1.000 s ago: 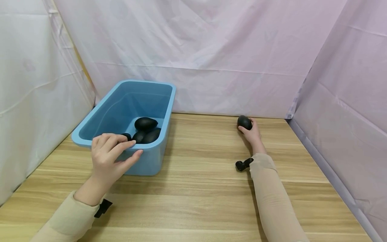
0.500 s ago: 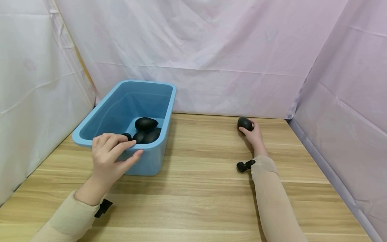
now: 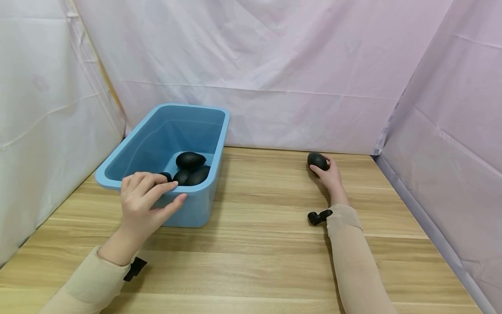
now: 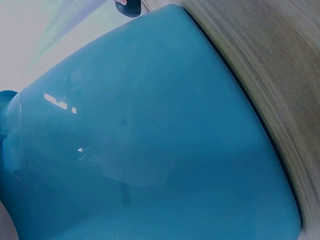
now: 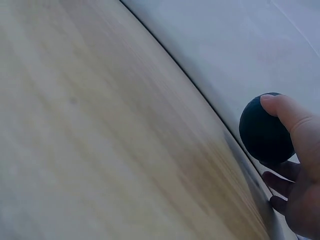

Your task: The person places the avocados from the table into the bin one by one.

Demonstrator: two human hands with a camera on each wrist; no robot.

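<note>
At the head view's 9 o'clock a blue bin (image 3: 164, 144) stands on the wooden counter (image 3: 259, 253), its near wall filling the left wrist view (image 4: 150, 150). Several black stones (image 3: 191, 168) lie heaped in its near right corner. The left hand (image 3: 143, 203) rests on the bin's near rim, fingers (image 3: 154, 183) curled over the edge and the thumb pressed to the outer wall, so it grips the bin there. One small stone sits just beyond those fingertips, inside the bin. A beige sleeve (image 3: 84, 285) covers the forearm, with a black wrist camera clipped under it.

Toward 3 o'clock, well apart from the bin, the right hand (image 3: 331, 176) lies near the counter's far edge, close to the pink curtain (image 3: 298, 65). Its fingers (image 5: 290, 117) wrap a single black stone (image 3: 317, 160), seen round and dark in the right wrist view (image 5: 265, 132); thumb over the top, other fingers beneath. Whether the stone touches the counter I cannot tell.
</note>
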